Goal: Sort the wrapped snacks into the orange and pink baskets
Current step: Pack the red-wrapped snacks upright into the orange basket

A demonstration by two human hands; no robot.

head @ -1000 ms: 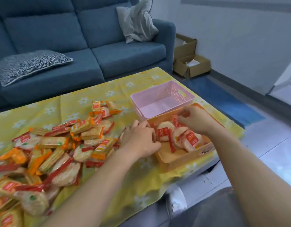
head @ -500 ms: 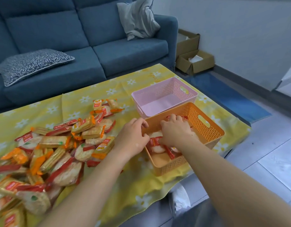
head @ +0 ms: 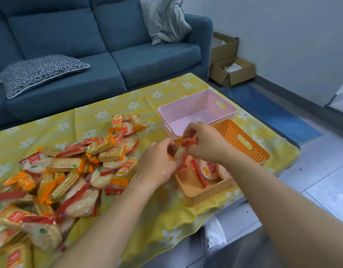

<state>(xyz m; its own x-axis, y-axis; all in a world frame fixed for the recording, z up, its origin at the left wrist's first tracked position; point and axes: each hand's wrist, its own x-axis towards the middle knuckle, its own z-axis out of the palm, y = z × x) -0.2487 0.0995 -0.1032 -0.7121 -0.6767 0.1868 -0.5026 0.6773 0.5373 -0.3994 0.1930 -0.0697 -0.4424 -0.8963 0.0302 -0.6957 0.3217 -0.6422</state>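
- Left hand (head: 157, 165) and right hand (head: 205, 144) both pinch a red-wrapped round cracker (head: 180, 151) with curled fingers (head: 188, 130), over the orange plastic basket (head: 244, 144).
- That basket holds similar crackers (head: 207, 171).
- The pink plastic basket (head: 195, 105) stands just behind it.
- A pile of wrapped snacks (head: 70, 171) lies to the left on the yellow flowered surface (head: 157, 219).

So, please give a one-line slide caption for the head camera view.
Left hand and right hand hold a red-wrapped snack over the orange basket, pink basket behind it.
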